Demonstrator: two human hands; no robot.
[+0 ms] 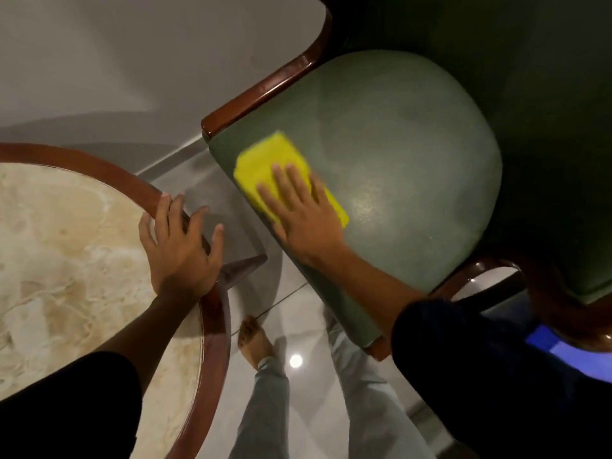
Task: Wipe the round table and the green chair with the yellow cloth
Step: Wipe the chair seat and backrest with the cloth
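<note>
At the far left sits the round bench (66, 233), its pale marbled top ringed by a reddish-brown wooden rim. My left hand (180, 246) rests on that rim at the bench's right edge, fingers spread apart and draped over the wood, palm down, clamped on nothing. A dark sleeve (66, 402) covers that arm near the bottom corner.

Between the bench and the chair is the pale tiled floor (314, 392), glossy, with a bright spot of reflected light. My bare foot (253, 342) stands on it, and my light trouser legs (268, 409) run down to the lower edge.

Right of the gap is the green chair (414, 160), its padded seat worn and slightly shiny, with a brown wooden armrest (265, 84) curving along its upper left side. The yellow cloth (265, 160), folded into a rough rectangle, lies flat on the seat near its front left corner. My right hand (304, 213) is pressed flat on top of the cloth, fingers extended and slightly apart, holding it down against the seat rather than pinching it. The cloth's edges look blurred
</note>
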